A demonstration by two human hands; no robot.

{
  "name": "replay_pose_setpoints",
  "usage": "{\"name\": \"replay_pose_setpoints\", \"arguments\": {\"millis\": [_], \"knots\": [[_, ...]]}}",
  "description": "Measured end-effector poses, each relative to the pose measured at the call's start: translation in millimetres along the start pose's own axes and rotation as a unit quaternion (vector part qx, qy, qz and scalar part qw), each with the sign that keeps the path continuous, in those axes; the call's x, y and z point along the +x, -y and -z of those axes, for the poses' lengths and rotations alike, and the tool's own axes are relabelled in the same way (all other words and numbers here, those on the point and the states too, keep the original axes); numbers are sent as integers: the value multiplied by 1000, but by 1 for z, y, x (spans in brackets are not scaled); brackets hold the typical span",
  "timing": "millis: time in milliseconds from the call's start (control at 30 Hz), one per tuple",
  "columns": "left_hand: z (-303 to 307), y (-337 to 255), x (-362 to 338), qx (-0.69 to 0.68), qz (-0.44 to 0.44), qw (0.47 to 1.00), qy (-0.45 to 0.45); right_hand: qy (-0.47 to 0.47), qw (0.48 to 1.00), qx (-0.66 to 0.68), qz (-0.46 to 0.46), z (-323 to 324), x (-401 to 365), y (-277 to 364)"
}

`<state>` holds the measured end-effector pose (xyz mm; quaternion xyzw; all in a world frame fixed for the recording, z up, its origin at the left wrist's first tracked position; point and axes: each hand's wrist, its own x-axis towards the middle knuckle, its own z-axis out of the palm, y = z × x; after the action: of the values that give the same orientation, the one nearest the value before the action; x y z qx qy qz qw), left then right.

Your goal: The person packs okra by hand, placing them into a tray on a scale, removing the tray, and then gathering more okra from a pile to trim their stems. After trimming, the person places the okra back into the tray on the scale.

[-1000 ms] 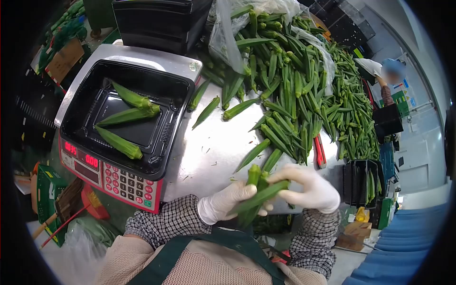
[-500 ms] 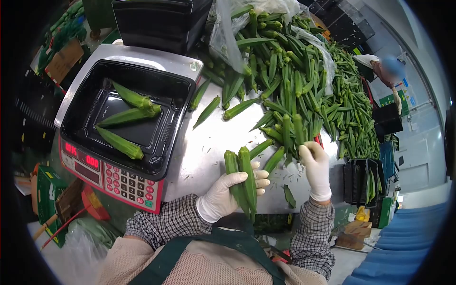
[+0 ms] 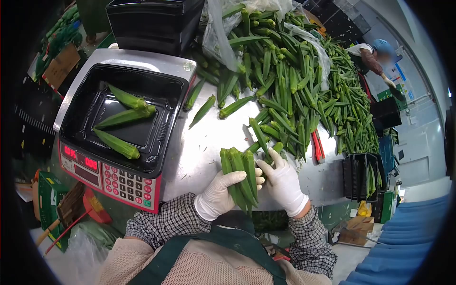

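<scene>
My left hand (image 3: 221, 190), in a white glove, is closed around several green okra pods (image 3: 237, 173), their stem ends pointing up. Close beside it on the right, my gloved right hand (image 3: 285, 185) pinches the lower end of a single okra pod (image 3: 258, 133), which slants up and to the left. Its fingertips are partly hidden against other pods. On the left, a black plastic tray (image 3: 175, 128) with three okra pods (image 3: 118, 142) rests on a digital scale (image 3: 114, 183) with lit red digits.
A large okra heap (image 3: 304, 80) covers the back and right of the metal table (image 3: 190, 175), with clear plastic sheeting on it. A red-handled tool (image 3: 317, 147) lies at the heap's edge. Black containers (image 3: 154, 23) stand behind the scale. Another person (image 3: 373, 57) is at the far right.
My right hand has moved left from the heap toward my left hand, bringing a pod with it. More pods now show in my left hand. The red-handled tool is more exposed.
</scene>
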<state>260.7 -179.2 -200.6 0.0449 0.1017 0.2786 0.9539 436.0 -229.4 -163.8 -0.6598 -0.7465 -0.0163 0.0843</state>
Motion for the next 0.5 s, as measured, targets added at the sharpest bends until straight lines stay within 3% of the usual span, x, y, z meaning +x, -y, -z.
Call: {"name": "replay_pose_setpoints", "arguments": {"millis": [100,133,167,200,233,333,433,500], "knots": [[0,-2,-1,0,1,1000,3,-89,995,50,16,9,-1,-20],[1,-1,-1,2,2,1000,9,-140,987,72,-7,19,-2,-26],[2,-1,0,5,3,1000,17,-183,963,185,-71,24,-6,-34],[2,0,-1,12,5,1000,12,-213,894,359,-164,31,-9,-37],[1,0,-1,20,8,1000,10,-236,786,514,-250,38,-12,-38],[-1,1,1,30,21,999,4,-236,620,724,-190,43,-14,-49],[1,1,0,37,22,999,1,-235,556,774,-193,40,-12,-44],[2,1,-1,47,20,999,-7,-236,555,777,-182,35,-11,-41]]}}
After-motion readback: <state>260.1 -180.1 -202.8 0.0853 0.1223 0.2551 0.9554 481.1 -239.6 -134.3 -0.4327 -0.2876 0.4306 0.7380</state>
